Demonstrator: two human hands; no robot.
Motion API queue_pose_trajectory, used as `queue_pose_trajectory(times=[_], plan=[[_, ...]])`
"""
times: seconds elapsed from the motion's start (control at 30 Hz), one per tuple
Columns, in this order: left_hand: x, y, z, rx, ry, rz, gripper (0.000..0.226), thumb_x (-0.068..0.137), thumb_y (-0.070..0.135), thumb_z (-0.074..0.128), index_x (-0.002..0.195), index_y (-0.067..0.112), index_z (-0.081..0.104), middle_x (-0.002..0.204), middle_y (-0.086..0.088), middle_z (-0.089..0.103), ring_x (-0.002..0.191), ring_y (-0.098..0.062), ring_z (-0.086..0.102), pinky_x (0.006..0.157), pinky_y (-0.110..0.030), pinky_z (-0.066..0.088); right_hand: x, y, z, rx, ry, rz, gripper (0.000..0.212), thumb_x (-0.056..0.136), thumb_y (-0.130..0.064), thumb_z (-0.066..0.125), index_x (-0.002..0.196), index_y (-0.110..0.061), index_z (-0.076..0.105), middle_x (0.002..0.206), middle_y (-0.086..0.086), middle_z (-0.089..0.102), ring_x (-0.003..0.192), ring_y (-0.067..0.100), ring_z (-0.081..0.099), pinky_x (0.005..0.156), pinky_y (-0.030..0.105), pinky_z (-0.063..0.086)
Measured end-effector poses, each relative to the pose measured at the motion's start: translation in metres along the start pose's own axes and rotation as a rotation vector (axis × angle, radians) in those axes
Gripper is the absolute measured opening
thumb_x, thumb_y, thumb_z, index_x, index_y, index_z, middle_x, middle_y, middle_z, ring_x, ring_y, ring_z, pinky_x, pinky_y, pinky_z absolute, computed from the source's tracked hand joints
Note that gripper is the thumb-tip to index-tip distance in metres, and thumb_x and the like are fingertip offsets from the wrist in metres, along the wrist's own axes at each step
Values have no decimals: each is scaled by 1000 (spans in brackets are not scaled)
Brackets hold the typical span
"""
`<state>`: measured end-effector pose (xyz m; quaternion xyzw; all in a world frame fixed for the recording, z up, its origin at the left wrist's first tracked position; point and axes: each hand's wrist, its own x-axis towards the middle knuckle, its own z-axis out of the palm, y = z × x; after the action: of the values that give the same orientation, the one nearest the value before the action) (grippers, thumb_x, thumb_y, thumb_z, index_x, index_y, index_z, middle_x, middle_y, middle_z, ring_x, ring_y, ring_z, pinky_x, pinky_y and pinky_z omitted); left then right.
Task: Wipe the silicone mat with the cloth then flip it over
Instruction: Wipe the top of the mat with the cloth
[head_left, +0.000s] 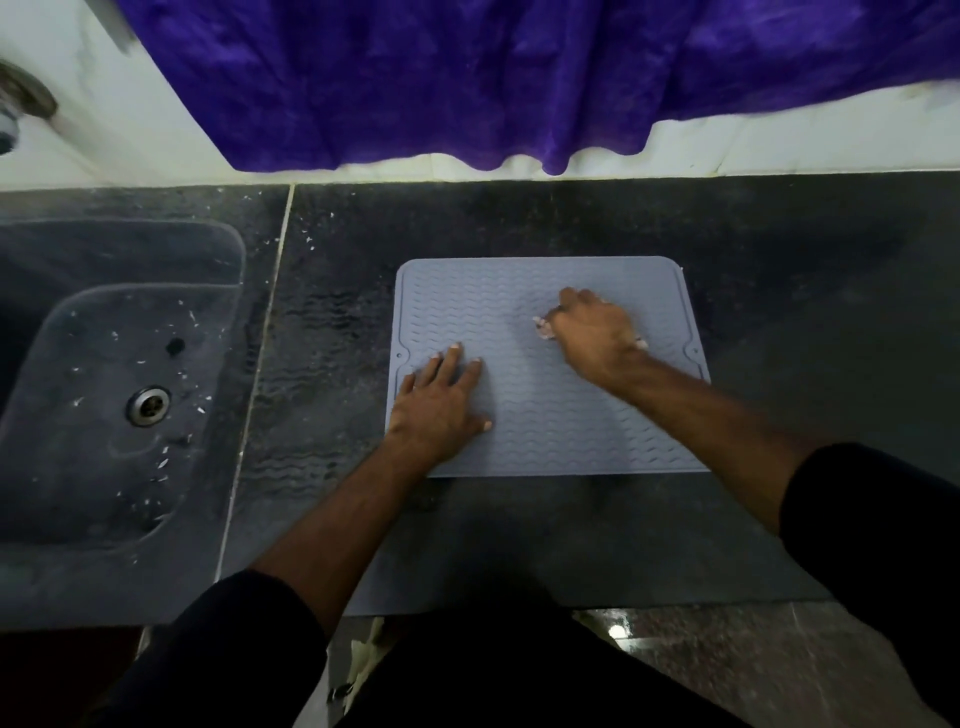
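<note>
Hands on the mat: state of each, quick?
Left hand: open, fingers flat, pressing on the mat.
Right hand: fingers curled round a small pale cloth, mostly hidden, on the mat.

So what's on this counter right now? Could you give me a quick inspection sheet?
Surface: dark stone counter, wet-looking streaks left of the mat.
Job's things: grey silicone mat lying flat; pale cloth mostly hidden under the right hand.
Clutter: white flecks in the sink.
Hands: left hand flat on the mat; right hand bunched over the cloth.
Cables: nothing seen.
Surroundings: purple fabric hanging behind; tap at far left.
</note>
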<state>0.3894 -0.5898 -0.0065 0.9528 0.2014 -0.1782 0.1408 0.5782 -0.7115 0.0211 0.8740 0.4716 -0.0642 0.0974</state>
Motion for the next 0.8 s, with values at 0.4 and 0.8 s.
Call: queue_pose_trajectory(times=[0.4,0.8], plan=[[-2,-5,4,-28,-40,13,88,91,54,51,153,28,-7,160,-3,-19,148,-25,-10,118,-48,12,16,-28,-6,-54,7,-9,38,86,-15,60,124,-11,59,124,16,52,113,34,52,91,44,46],[-6,-2,3,-22,-36,24,86,94,48,50,154,24,-7,160,-8,-20,148,-28,-11,118,-49,13,20,-67,-9,-26,39,-19,39,88,-19,60,127,-16,56,128,14,50,117,32,50,94,43,45]])
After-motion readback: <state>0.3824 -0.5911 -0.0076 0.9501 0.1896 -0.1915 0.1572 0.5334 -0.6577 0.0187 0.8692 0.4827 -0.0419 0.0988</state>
